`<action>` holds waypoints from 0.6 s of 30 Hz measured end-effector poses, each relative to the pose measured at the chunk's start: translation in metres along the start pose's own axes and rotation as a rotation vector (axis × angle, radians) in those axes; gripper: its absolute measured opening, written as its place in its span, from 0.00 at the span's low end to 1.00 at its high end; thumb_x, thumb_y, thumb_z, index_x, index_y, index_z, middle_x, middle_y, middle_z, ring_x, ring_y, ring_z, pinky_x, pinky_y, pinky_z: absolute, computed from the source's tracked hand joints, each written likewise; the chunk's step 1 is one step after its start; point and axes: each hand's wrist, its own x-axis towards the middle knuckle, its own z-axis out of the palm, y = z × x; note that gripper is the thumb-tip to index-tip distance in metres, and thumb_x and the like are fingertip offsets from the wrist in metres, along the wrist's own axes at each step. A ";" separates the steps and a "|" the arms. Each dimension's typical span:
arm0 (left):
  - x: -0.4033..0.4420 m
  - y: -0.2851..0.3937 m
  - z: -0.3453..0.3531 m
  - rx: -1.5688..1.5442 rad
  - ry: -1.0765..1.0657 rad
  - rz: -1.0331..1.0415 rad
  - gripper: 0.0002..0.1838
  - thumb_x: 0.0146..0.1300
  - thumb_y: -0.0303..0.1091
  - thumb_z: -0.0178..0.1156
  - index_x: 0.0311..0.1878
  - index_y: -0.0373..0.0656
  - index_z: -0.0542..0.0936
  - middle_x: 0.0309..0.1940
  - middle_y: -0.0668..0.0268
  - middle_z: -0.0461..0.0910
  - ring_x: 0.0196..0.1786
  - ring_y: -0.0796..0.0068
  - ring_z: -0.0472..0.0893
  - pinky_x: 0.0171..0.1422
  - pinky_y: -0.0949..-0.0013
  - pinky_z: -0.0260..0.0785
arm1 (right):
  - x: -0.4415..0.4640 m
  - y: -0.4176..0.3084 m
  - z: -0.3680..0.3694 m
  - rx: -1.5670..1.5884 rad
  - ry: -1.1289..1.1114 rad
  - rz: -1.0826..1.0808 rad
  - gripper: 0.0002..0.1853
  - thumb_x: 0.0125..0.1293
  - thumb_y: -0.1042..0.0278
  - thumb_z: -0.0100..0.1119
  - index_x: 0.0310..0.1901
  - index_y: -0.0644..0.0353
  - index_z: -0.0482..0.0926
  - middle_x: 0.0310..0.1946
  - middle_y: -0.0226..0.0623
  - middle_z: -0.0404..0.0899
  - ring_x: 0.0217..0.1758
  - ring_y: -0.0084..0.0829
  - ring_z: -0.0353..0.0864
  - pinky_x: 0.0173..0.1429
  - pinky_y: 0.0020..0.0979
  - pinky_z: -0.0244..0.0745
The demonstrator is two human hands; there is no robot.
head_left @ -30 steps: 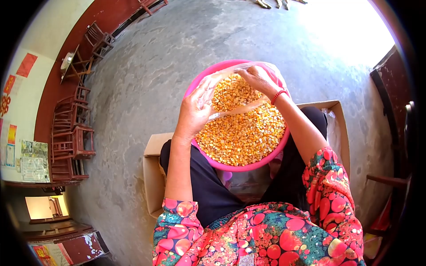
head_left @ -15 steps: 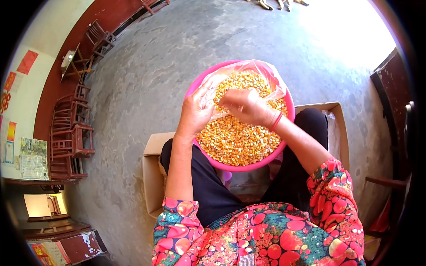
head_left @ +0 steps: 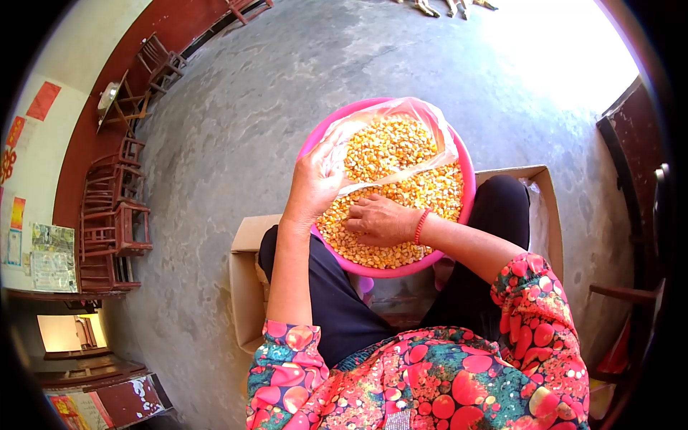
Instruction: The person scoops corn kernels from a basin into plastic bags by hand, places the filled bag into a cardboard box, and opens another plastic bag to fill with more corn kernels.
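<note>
A pink basin [head_left: 469,161] full of yellow corn kernels [head_left: 430,197] rests between my knees. In its far part lies a clear plastic bag [head_left: 434,115] with its mouth facing me and more kernels inside. At the left rim, my left hand [head_left: 315,188] is closed on the bag's edge; its fingertips are partly hidden by the plastic. My right hand [head_left: 383,221], with a red band at the wrist, is down in the loose kernels in the near half of the basin. Its fingers are curled into the corn, their tips hidden.
Cardboard boxes [head_left: 247,233] stand on both sides of my legs. Along the left wall are wooden chairs [head_left: 107,208] and a folding stand with a metal basin. Part of an animal's legs [head_left: 428,7] shows on the concrete floor at the top.
My right hand has come down and toward me, from above the bag's mouth into the loose kernels. My left hand stays at the bag's edge.
</note>
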 end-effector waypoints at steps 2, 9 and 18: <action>-0.001 0.004 0.000 -0.057 -0.005 -0.037 0.33 0.46 0.15 0.45 0.61 0.36 0.71 0.56 0.52 0.76 0.59 0.71 0.75 0.63 0.73 0.63 | -0.001 0.000 0.000 -0.011 -0.082 0.027 0.12 0.58 0.58 0.56 0.38 0.57 0.76 0.34 0.39 0.73 0.44 0.39 0.74 0.48 0.41 0.69; -0.002 0.000 0.001 -0.075 0.004 -0.025 0.33 0.46 0.15 0.46 0.61 0.36 0.72 0.56 0.53 0.76 0.59 0.71 0.75 0.63 0.73 0.63 | -0.001 0.001 0.005 0.117 -0.145 0.101 0.12 0.61 0.59 0.53 0.32 0.60 0.74 0.26 0.47 0.77 0.32 0.47 0.79 0.37 0.46 0.73; -0.002 -0.003 0.000 -0.083 0.009 -0.031 0.32 0.47 0.14 0.46 0.61 0.36 0.72 0.55 0.54 0.77 0.55 0.73 0.76 0.60 0.74 0.65 | 0.004 -0.004 -0.005 0.117 -0.147 0.229 0.15 0.65 0.57 0.48 0.30 0.60 0.76 0.21 0.48 0.77 0.28 0.49 0.79 0.34 0.47 0.73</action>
